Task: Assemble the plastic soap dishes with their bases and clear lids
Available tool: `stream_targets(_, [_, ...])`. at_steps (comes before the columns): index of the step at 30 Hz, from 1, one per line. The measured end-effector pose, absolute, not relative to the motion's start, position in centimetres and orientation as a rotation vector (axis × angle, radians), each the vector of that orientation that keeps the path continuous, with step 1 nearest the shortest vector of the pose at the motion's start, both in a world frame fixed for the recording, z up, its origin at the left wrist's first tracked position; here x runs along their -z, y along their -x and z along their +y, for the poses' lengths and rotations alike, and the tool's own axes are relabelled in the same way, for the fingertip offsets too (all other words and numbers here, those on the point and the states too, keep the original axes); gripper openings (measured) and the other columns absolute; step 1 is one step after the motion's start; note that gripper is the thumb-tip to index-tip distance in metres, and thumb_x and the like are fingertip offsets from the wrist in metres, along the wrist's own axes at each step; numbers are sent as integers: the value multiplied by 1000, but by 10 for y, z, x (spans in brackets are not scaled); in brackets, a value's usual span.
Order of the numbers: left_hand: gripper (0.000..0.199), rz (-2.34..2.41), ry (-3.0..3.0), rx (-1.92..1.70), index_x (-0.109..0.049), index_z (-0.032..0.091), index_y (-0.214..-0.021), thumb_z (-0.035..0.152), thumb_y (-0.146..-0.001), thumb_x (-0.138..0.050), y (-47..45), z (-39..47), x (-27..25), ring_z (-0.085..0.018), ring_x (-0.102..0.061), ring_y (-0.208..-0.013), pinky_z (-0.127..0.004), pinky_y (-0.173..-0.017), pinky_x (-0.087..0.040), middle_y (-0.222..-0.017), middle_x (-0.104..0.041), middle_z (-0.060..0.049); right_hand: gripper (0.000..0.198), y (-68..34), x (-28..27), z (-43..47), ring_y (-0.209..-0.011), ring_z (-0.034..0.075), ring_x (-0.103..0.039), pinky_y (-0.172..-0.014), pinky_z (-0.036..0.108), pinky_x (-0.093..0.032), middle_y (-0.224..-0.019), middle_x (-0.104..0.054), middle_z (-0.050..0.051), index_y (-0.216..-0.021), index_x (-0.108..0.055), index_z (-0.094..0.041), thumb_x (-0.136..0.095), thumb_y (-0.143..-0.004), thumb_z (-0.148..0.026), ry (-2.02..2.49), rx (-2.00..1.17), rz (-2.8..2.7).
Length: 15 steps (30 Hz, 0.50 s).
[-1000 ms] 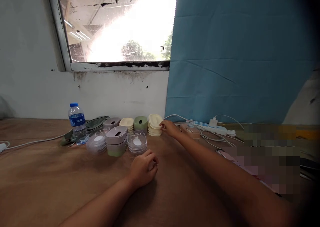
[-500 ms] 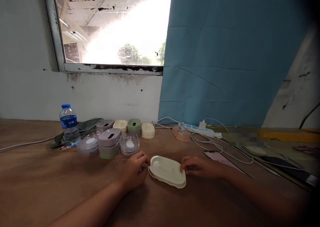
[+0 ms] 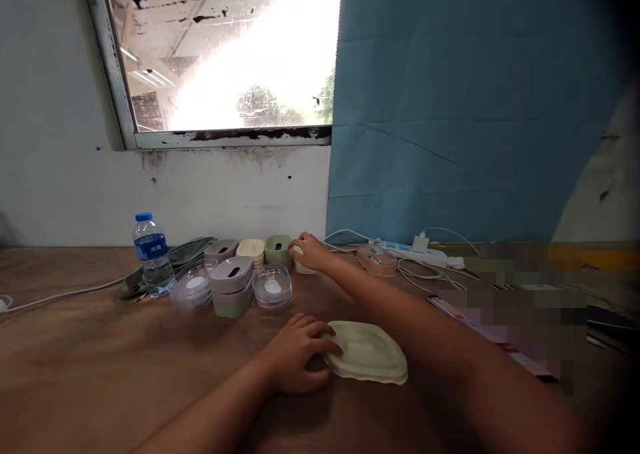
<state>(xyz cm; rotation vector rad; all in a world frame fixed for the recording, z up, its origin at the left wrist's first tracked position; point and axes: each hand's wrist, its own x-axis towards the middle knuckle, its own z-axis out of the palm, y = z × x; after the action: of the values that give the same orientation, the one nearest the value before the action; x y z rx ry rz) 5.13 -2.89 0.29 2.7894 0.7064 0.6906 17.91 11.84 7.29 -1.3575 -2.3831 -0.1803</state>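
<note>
Close in front of me lies a large cream lid (image 3: 370,353), rounded and with a raised middle, flat on the table. My left hand (image 3: 301,354) rests at its left end, fingers apart, two fingertips on the lid's rim. Farther back, my right hand (image 3: 311,251) bends its fingers over a stack of small cream lids (image 3: 304,269), mostly hidden beneath it. Beside that stack stands a green container (image 3: 277,249) with a dark slot.
Left of my hands sit clear plastic tubs (image 3: 273,286), a lilac-and-green container (image 3: 231,287), and more cream lids (image 3: 251,249). A water bottle (image 3: 153,257) stands behind. To the right are a peach case (image 3: 376,261), a power strip (image 3: 435,257), cables and a phone (image 3: 465,317).
My right hand has let go of the large lid and reached back to the small cream stack. My left hand has spread its fingers onto the large lid, which now lies flat.
</note>
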Motion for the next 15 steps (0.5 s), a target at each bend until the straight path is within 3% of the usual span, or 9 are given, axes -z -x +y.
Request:
stream_targets(7, [35,694,-2802,-650,-61,27,-102,31,-67,-62,-55,-26,4,-21,-51,-96,-33,-90,-32,-103,-61,-1,43,-125,-54,162,-111,33,-37,-91,41,-32,-114,-48,15,-97,-64,-16,-48,-79,-52,1615,122,-2232])
stream_targets(13, [38,696,-2778,-663,-61,28,-103,29,-66,-63,-54,-26,3,-22,-51,-99,-33,-91,-31,-105,-61,-1,34,-118,-42,172,-108,24,-44,-90,45,-34,-122,-45,8,-109,-52,-17,-48,-85,-40,1681,10,-2210])
stream_targets(15, [38,692,-2776,-663,-61,28,-104,28,-66,-63,-54,-25,4,-22,-51,-99,-33,-91,-31,-105,-61,-1,36,-119,-42,172,-108,25,-44,-89,43,-36,-121,-43,11,-108,-52,-17,-48,-83,-41,1674,-16,-2174])
